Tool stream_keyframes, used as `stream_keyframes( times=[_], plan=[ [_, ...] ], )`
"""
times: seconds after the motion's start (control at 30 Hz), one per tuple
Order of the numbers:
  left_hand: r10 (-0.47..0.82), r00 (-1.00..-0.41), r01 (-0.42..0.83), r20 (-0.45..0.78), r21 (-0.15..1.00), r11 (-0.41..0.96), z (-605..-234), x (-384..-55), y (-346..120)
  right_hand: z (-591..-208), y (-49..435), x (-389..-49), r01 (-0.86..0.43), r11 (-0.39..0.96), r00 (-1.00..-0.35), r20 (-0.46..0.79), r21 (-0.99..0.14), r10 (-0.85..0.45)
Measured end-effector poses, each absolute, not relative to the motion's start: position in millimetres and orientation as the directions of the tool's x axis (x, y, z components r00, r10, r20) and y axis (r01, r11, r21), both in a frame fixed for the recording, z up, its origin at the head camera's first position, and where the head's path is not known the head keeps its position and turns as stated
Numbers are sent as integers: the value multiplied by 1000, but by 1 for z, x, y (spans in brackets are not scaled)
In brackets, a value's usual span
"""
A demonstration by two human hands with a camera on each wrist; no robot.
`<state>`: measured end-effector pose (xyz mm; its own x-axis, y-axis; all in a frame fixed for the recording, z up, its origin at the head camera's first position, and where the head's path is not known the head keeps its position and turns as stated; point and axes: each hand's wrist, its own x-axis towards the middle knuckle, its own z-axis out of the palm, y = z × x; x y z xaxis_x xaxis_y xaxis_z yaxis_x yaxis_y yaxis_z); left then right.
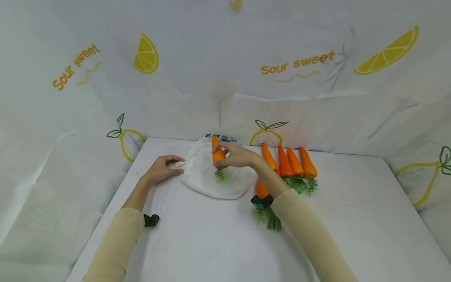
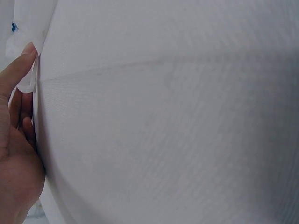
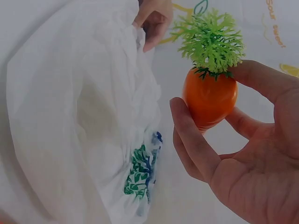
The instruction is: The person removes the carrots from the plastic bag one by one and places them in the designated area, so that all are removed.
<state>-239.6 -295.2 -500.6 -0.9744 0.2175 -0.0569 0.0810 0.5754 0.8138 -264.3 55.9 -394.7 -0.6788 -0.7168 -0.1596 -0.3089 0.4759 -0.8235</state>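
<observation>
My right hand (image 1: pixel 234 154) holds an orange carrot (image 3: pixel 210 98) with a feathery green top (image 3: pixel 212 44) between thumb and fingers. In the head view, this carrot is over the white plastic bag (image 1: pixel 208 186), its tip pointing away and its greens towards me. The bag lies on the table, with green and blue print (image 3: pixel 140 172) on it and its mouth gaping in the right wrist view. My left hand (image 1: pixel 160 169) is at the bag's left side, thumb and fingers pinching its edge (image 2: pixel 29 81). The bag's inside is mostly hidden.
Several more carrots (image 1: pixel 308 162) with green tops lie on the white table (image 1: pixel 352 219) to the right, some partly behind my right forearm. Black wrist cameras (image 1: pixel 151 220) show by the sleeves. A lemon-printed white sheet (image 1: pixel 197 58) hangs behind the table.
</observation>
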Motion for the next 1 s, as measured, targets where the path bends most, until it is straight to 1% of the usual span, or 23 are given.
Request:
stream_keyframes(
  times=[0.1,0.33,0.5,0.63,0.8,1.0],
  plan=[
    [217,-974,78,-59,816,573,-502,-239,-295,-386,69,-255,-308,469,-684,-151,-828,-714],
    [219,-974,76,-62,816,572,-503,-240,-294,-363,116,-225,-341,513,-751,-100,-788,-653],
    [228,-973,90,-48,824,560,-503,-242,-295,-359,156,-206,-368,540,-794,-46,-757,-607],
    [232,-971,89,-49,832,548,-504,-241,-295,-360,186,-190,-363,571,-823,-34,-736,-567],
    [229,-972,89,-47,832,547,-505,-241,-295,-367,220,-168,-345,611,-840,-56,-712,-540],
    [221,-974,86,-46,828,554,-502,-240,-297,-380,252,-149,-284,657,-863,-112,-699,-493]
  ],
)
